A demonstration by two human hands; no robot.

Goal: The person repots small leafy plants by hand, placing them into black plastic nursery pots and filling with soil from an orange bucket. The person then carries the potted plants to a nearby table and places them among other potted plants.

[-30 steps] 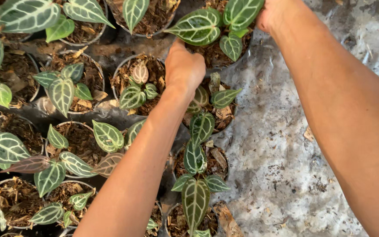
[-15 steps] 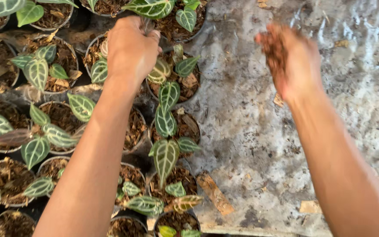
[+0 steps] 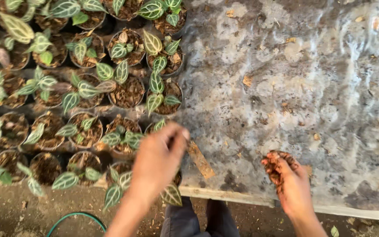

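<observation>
Cupped and half-closed, the right hand [image 3: 288, 180] holds a clump of dark brown potting soil [image 3: 278, 166] in its palm and fingers, low at the right of the frame, just above the pale wooden edge [image 3: 229, 196] of the bench. Left of it, at lower centre, the left hand [image 3: 159, 156] reaches forward with its fingers bunched together at the near corner of the pots; whether the fingertips pinch anything cannot be told, as the back of the hand hides them. Directly under that hand sits a small pot [image 3: 123, 169] with white-veined green leaves, one leaf [image 3: 171, 195] hanging out over the bench edge.

At the very bottom of the frame lie the person's dark trousers [image 3: 198, 221], a bare dirt floor [image 3: 18, 210] and a curve of green hose [image 3: 73, 217] at lower left.

Farther up, the right two-thirds of the frame is a grey plastic sheet [image 3: 312, 87] over the bench, smeared with soil and dotted with dry leaf scraps; a brown strip of debris [image 3: 200, 159] lies on it just beside the left hand.

Across the left third, up to the top edge, rows of round soil-filled pots [image 3: 128, 92] stand tightly packed, each bearing small plants with dark green, white-veined leaves [image 3: 154, 83].
</observation>
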